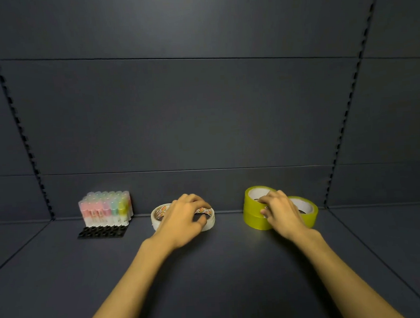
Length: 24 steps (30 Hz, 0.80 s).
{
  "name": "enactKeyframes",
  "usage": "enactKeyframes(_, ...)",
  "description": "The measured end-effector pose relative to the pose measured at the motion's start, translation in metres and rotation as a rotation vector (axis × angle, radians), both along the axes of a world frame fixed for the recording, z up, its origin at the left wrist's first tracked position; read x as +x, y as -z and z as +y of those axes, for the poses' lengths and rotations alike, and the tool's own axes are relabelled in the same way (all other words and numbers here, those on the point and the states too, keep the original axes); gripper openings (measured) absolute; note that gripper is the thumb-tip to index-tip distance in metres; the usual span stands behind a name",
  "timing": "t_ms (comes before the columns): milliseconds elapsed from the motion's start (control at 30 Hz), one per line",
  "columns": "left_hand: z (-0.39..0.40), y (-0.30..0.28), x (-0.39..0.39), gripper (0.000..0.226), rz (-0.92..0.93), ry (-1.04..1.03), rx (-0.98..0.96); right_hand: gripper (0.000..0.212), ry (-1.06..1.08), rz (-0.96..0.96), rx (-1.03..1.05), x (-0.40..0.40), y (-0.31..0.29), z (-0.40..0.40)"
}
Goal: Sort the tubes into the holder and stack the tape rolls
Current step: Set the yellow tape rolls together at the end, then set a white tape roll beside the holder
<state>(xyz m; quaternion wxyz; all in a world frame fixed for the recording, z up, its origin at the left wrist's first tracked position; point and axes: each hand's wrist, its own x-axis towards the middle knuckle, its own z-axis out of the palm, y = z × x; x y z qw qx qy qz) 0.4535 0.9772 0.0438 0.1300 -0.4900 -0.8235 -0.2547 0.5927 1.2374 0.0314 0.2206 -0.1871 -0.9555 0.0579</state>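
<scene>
Both hands (183,219) (280,212) curled on tape rolls (256,215)

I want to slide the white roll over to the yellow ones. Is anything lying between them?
No. In the head view, only bare dark surface lies between the white tape roll and the yellow tape rolls.

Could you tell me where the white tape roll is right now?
In the head view, the white tape roll lies centre-left under the left hand, between the tube holder and the yellow rolls.
</scene>
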Motion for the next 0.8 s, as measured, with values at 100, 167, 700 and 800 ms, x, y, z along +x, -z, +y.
enactKeyframes(100, 0.001, 0.002, 0.006, 0.032, 0.006, -0.02, -0.005, 0.035, -0.032, -0.009, -0.003, 0.0, 0.001, 0.001)
enactKeyframes(167, 0.0, 0.004, 0.01, 0.033, 0.004, -0.029, -0.014, 0.036, -0.04, -0.014, -0.009, 0.002, 0.002, 0.002)
enactKeyframes(700, -0.099, 0.013, 0.043, 0.04, 0.044, -0.398, -0.032, 0.025, -0.498, 0.159, -0.203, -0.021, -0.011, -0.12)
enactKeyframes(800, -0.144, 0.011, 0.046, 0.044, 0.035, -0.491, -0.1, 0.025, -0.569, 0.164, -0.24, -0.036, -0.006, -0.158)
